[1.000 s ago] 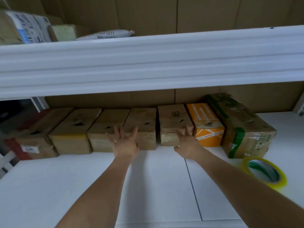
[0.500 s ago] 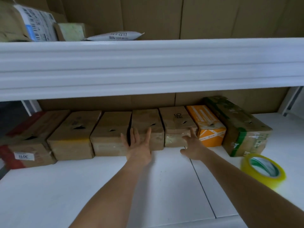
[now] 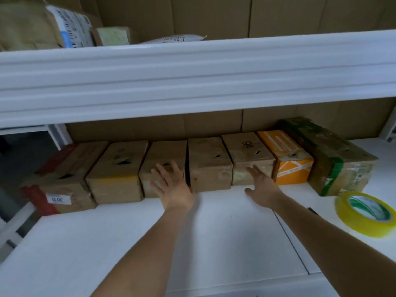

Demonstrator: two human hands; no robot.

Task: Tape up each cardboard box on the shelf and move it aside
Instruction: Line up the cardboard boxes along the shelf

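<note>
Several cardboard boxes stand in a row along the back of a white shelf [image 3: 214,232]. My left hand [image 3: 173,187] lies flat, fingers spread, against the front of the third brown box [image 3: 165,155]. Just right of it is a plain brown box [image 3: 209,161]. My right hand [image 3: 262,189] reaches with straight fingers to the front of the brown box marked "9#" [image 3: 246,151]. An orange box [image 3: 285,155] and a large box with green tape [image 3: 334,155] follow to the right. A yellow roll of tape [image 3: 366,213] lies on the shelf at the right.
Two more brown boxes [image 3: 120,166] [image 3: 64,181] sit at the left end, the outer one partly red with a white label. The upper shelf's white front edge [image 3: 192,78] overhangs the row; parcels [image 3: 70,26] lie on it. Cardboard lines the back.
Both hands have shifted left along the row: my left hand from the fourth box to the third, my right hand from the orange box's edge to the "9#" box. The camera turned slightly.
</note>
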